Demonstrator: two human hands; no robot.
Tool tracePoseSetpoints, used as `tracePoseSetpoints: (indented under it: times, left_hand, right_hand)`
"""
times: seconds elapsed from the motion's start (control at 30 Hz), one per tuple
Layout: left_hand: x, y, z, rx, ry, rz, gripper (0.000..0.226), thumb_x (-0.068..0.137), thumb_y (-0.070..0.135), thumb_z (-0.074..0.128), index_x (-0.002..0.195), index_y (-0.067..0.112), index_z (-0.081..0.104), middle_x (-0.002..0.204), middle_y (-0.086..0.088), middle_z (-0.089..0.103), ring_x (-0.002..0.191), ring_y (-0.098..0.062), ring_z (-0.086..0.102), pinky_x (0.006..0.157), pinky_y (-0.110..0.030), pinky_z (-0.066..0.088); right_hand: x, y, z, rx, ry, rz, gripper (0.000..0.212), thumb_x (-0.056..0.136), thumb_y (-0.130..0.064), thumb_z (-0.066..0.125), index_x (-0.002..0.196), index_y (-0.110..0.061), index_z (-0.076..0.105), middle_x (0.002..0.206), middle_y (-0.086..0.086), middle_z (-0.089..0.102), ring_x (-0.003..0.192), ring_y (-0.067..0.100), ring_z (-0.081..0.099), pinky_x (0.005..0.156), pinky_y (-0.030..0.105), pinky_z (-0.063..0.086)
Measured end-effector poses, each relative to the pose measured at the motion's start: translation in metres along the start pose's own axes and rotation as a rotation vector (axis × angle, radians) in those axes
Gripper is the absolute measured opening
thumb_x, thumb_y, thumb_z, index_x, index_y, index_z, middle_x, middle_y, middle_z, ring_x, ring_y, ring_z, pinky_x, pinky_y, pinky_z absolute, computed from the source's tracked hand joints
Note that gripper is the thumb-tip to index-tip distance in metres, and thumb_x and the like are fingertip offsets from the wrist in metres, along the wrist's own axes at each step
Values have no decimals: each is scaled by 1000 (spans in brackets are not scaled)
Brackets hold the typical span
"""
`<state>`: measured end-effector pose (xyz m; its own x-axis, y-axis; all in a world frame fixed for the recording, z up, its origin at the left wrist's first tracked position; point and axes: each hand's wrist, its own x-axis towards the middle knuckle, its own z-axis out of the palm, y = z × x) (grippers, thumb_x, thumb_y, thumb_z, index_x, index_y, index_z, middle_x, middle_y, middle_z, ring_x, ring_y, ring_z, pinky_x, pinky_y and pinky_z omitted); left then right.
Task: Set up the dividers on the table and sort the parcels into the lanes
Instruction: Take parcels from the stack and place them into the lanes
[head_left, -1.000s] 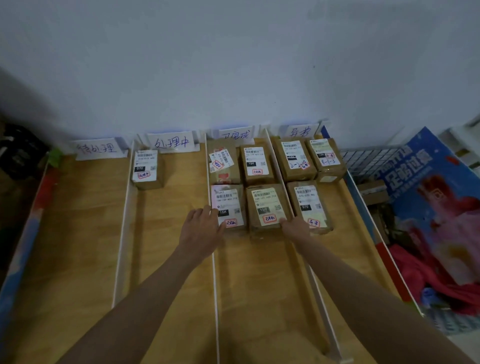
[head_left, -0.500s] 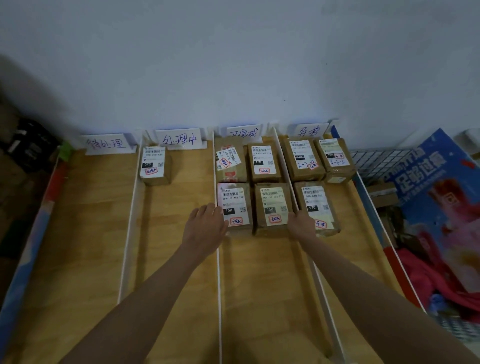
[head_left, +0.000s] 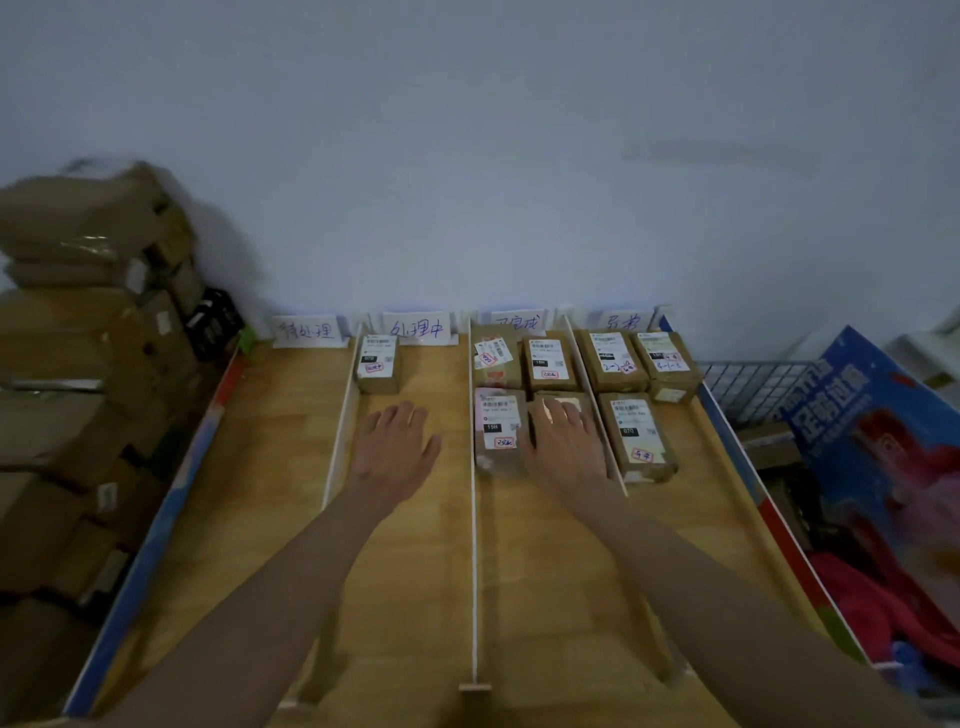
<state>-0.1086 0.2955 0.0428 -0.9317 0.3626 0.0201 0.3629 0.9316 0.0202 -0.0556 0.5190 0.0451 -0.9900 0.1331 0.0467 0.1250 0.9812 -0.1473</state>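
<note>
Worktop (head_left: 249, 519) carries three white dividers (head_left: 473, 519), making four lanes, each with a sign (head_left: 414, 327) at the far wall.

Parcels: one (head_left: 378, 362) in lane two, four in lane three, three (head_left: 638, 435) in lane four. Lane one holds none.

Right hand (head_left: 563, 441) lies flat, fingers spread, on the near-right parcel of lane three; no curl round it visible. Left hand (head_left: 395, 449) open, fingers relaxed, over the bare wood of lane two, holding nothing.

Risks, judged:
- A push from the flat right hand may slide the parcel into its neighbour (head_left: 496, 428) or the thin divider beside it and shift the lane.
- Left forearm crosses the first divider; a sweep could tip it.
</note>
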Motion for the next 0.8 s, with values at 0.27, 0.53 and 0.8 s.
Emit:
tracePoseSetpoints:
  times: [0.27,0.53,0.8]
  left_hand:
    - [-129,-64,-33,23,29,-155,47,102,44,37,139,17,48,143,-4,49,132,-24,45,110,-38,31]
    - [-213,-148,-70,70,33,-304,49,103,47,32,139,17,48,144,-5,47,132,-26,45,112,-42,33]
    - [-253,-243,-84,15,115,-394,39,102,44,34,121,17,55,125,-7,56,115,-27,54,99,-41,41]
  right_hand:
    - [-76,-89,-16,-24,32,-129,48,103,-43,31,140,-17,47,143,8,51,134,30,42,113,47,29]
    - [-102,-186,-30,34,24,-276,49,102,-45,29,138,-17,49,137,8,54,126,30,49,106,46,37]
    - [-100,-289,-20,107,-17,-342,49,103,-43,30,140,-16,47,139,9,53,128,30,48,105,44,38]
